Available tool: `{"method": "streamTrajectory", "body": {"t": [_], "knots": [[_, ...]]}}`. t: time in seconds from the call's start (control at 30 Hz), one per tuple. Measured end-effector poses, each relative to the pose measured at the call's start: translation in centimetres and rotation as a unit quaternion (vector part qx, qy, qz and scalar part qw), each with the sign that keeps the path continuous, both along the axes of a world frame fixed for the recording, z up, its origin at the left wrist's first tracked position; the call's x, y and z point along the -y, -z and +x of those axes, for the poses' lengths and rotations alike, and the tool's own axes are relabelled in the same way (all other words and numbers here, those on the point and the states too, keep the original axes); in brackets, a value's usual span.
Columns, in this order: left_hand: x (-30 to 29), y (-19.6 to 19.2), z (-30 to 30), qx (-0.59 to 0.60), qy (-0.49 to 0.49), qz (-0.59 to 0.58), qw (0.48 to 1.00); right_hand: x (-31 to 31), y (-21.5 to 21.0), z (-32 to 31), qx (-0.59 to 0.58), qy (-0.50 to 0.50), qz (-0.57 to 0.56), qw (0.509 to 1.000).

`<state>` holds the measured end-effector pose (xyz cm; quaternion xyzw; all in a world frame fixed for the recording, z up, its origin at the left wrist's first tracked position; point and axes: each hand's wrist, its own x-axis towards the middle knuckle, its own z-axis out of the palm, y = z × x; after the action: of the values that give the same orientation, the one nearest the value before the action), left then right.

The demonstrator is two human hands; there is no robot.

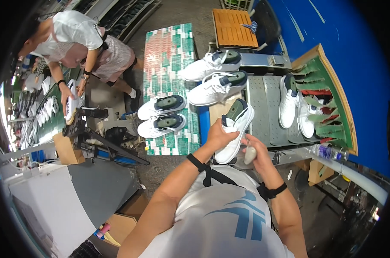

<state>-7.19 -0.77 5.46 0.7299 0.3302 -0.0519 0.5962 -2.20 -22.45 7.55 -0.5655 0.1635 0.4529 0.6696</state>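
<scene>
My left hand (220,136) is closed on a white sneaker (232,142) with a green insole and dark collar, held in front of my chest with its toe toward me. In my right hand (261,157), beside the shoe, is a small tool with a pale bulb-shaped handle (249,155). A thin shaft seems to rise from that handle toward the shoe's side; its tip is hard to make out. Just beyond, a white sneaker pair (212,89) lies at the table's right side. Another pair (155,127) sits farther left on the green-and-white patterned table (168,51).
On the right, two white sneakers (288,107) stand on a grey metal conveyor (262,116) before a wood-framed opening with green and red strips (332,101). A wooden-slatted stool (233,28) stands at the back. At left, a co-worker (81,43) handles another shoe (71,103).
</scene>
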Motion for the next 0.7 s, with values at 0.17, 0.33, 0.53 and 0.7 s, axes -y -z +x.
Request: {"method": "streamTrajectory", "body": {"t": [0.17,0.33,0.53,0.7], "knots": [[-10.4,-1.3,-7.7,0.041,-0.051,-0.177,0.982,1.2,-2.1,-0.5,0.014,-0.049,0.065,0.997],[-25.9,-9.4,-7.4,0.043,-0.012,0.043,0.998,2.9,-0.2,-2.6,-0.04,-0.027,0.052,0.997],[-40.7,-1.4,2.5,0.027,0.143,0.321,0.936,1.1,-0.4,-5.0,-0.032,-0.072,-0.012,0.997],[-44.2,9.5,1.9,0.038,0.055,0.366,0.928,1.4,1.3,-6.3,0.077,-0.222,-0.038,0.971]]}}
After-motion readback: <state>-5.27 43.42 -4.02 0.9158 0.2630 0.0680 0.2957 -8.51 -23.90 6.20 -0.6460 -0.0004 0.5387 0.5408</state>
